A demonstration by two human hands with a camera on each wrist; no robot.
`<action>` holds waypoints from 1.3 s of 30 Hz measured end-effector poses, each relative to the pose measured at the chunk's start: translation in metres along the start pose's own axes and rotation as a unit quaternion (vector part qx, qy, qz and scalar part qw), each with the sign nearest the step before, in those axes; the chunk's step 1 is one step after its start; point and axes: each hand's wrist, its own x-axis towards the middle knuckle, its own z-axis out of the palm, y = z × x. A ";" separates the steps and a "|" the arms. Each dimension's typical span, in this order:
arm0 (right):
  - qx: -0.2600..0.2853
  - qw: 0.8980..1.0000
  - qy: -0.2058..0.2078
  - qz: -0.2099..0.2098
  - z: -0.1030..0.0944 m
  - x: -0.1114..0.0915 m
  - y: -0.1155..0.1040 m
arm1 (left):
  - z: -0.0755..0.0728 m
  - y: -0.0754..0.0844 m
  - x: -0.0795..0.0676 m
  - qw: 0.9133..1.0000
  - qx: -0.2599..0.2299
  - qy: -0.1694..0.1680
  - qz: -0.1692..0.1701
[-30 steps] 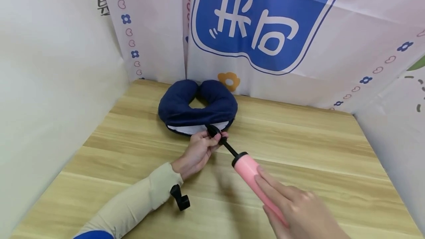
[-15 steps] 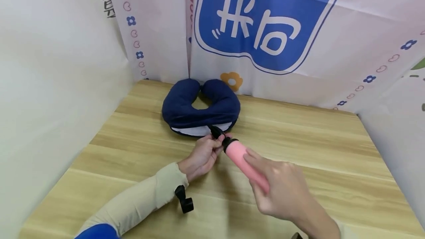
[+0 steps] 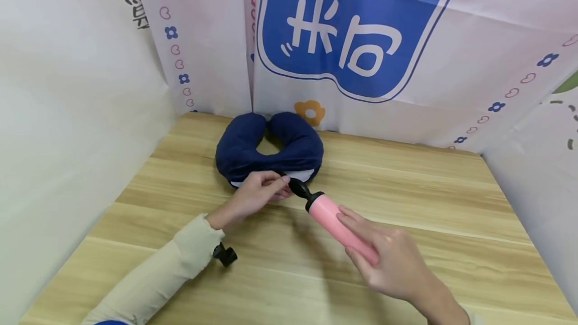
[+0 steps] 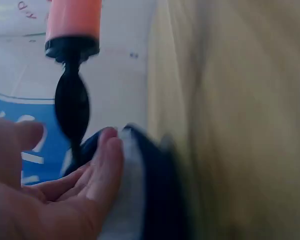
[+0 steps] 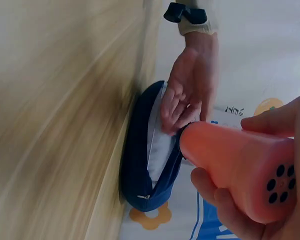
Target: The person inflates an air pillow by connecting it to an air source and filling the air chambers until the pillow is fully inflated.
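Note:
A navy U-shaped neck pillow point(image 3: 241, 157) lies at the back of the table, its front zip open on a white lining point(image 5: 161, 150). My right hand point(image 3: 393, 257) grips the pink barrel of a hand pump point(image 3: 331, 219), tilted toward the pillow. The pump's black end point(image 4: 72, 107) points into the opening, where its tip is hidden. At that opening is my left hand point(image 3: 255, 194), beside the black end. In the left wrist view its thumb stands apart from the fingers point(image 4: 107, 165), which lie by the lining with nothing pinched between.
The wood-grain table point(image 3: 429, 204) meets a printed cloth backdrop point(image 3: 217, 44) just behind the pillow. A pale wall point(image 3: 81, 89) closes the left side. A black wrist mount point(image 3: 225, 255) sticks out from the left sleeve.
The pump's black rod was drawn out a second ago, then slid into the barrel. My left hand has left the black connector and shifted left along the pillow's opening.

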 end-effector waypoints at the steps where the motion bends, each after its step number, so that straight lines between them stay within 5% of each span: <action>1: 0.001 1.000 -0.003 -0.001 -0.001 -0.001 0.002 | -0.005 0.003 0.000 0.997 0.065 0.017 0.029; 3: 0.001 1.000 -0.007 -0.003 -0.004 -0.002 0.006 | -0.012 0.007 0.000 0.975 0.194 0.049 0.091; 5: 0.004 1.000 -0.013 -0.001 -0.006 -0.004 0.009 | -0.015 0.010 -0.001 0.941 0.295 0.076 0.150; 9: 0.006 0.999 -0.034 0.021 -0.007 -0.009 0.017 | -0.019 0.010 0.001 0.883 0.394 0.086 0.239; 14: 0.003 0.993 -0.085 0.076 -0.004 -0.012 0.029 | -0.024 0.007 0.007 0.844 0.447 0.080 0.286; 20: 0.027 0.978 -0.147 0.147 0.009 -0.011 0.045 | -0.029 0.001 0.017 0.827 0.462 0.076 0.311; 32: 0.034 0.958 -0.185 0.215 0.031 0.009 0.058 | -0.028 -0.004 0.025 0.820 0.458 0.076 0.334; 39: 0.016 0.961 -0.182 0.209 0.049 0.036 0.049 | -0.030 -0.002 0.025 0.818 0.462 0.077 0.334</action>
